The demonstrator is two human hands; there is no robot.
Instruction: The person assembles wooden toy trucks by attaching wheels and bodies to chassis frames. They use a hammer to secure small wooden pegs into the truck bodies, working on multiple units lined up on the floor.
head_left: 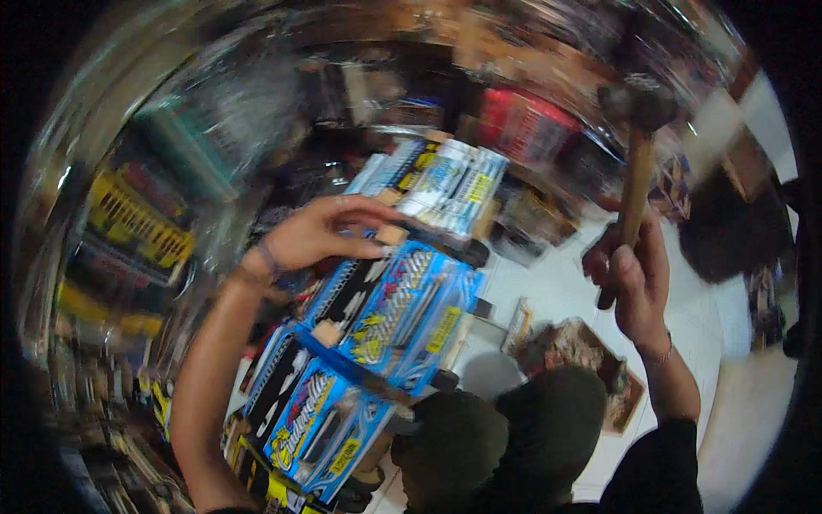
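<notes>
My right hand [638, 287] is raised at the right, its fingers wrapped round the wooden handle of a hammer [636, 184]. The hammer's dark head points up and away from me, blurred by motion. Farther left, my left hand [321, 237] has its thumb and fingers around a small pale wooden block [391, 235]. That block sits at the upper edge of a row of blue printed packs [402, 308]. A second wooden block [325, 334] shows nearer to me, beside a blue strip between the packs. White-and-blue packs [458, 184] stand just beyond my left hand.
Blurred shelves with yellow packages [141, 227] line the left side. A red pack [527, 124] lies at the back. On the white floor stands an open brown box [582, 351] with mixed contents, near my dark-clothed knees [548, 420]. A dark bag-like shape [736, 218] is at the right.
</notes>
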